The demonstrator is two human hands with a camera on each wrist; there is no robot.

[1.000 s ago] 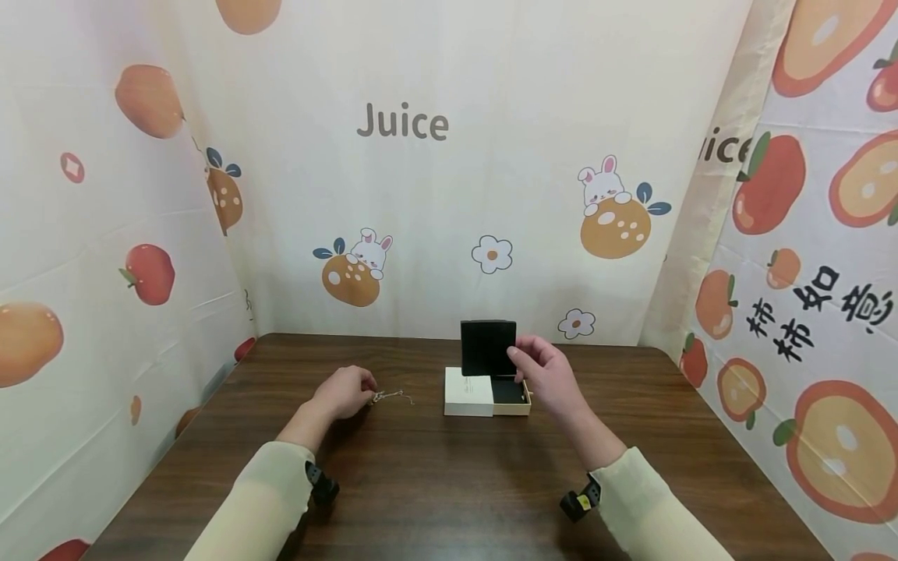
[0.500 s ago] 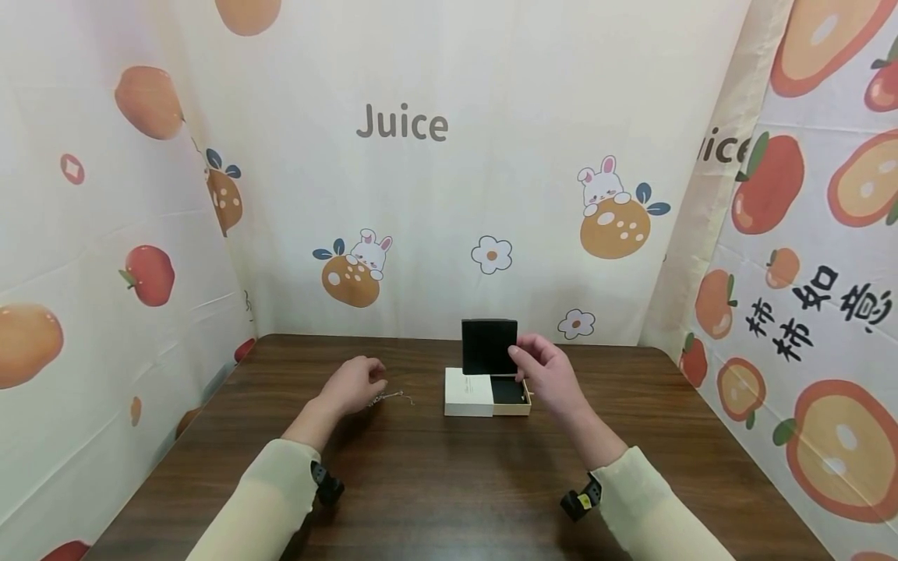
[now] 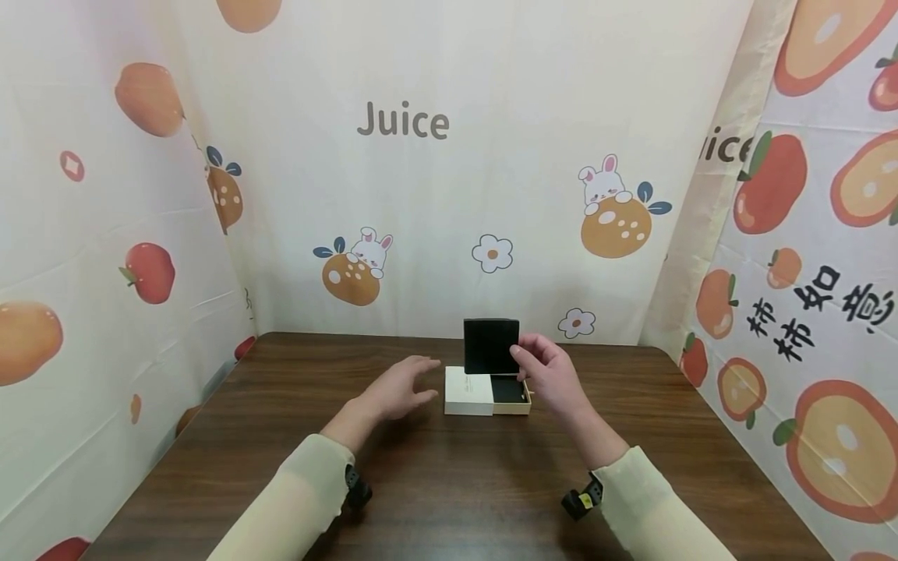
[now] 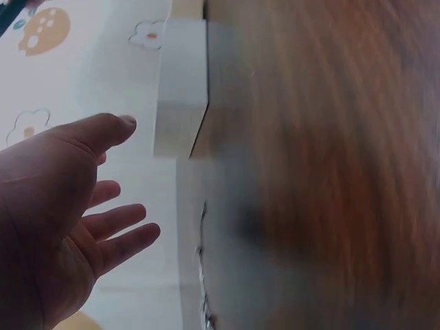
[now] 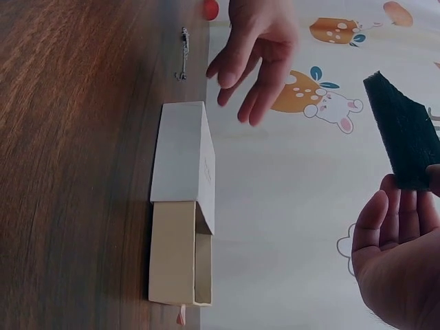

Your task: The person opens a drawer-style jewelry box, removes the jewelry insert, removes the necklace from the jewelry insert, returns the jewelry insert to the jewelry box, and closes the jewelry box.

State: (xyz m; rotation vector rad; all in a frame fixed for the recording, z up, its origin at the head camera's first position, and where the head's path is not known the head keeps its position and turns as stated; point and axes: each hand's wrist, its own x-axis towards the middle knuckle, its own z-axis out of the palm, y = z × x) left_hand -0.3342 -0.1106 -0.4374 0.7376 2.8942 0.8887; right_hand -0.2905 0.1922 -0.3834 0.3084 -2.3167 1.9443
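Note:
A flat black square piece (image 3: 491,346) is pinched at its right edge by my right hand (image 3: 550,374), upright above a small box. The box has a white sleeve (image 3: 468,393) and a cream drawer (image 3: 512,408) slid partly out to the right, with black inside. My left hand (image 3: 398,389), fingers spread and holding nothing, hovers just left of the sleeve. In the right wrist view a thin silver chain (image 5: 184,55) lies on the table beyond the box; the left hand hides it in the head view.
The brown wooden table (image 3: 449,483) has a fruit-printed curtain (image 3: 421,195) behind it and more printed cloth along both sides. A small ribbon tab (image 5: 181,315) sticks out of the drawer's end.
My left hand has lifted off the chain, spread its fingers and moved right towards the box. The right hand keeps hold of the black piece almost in place.

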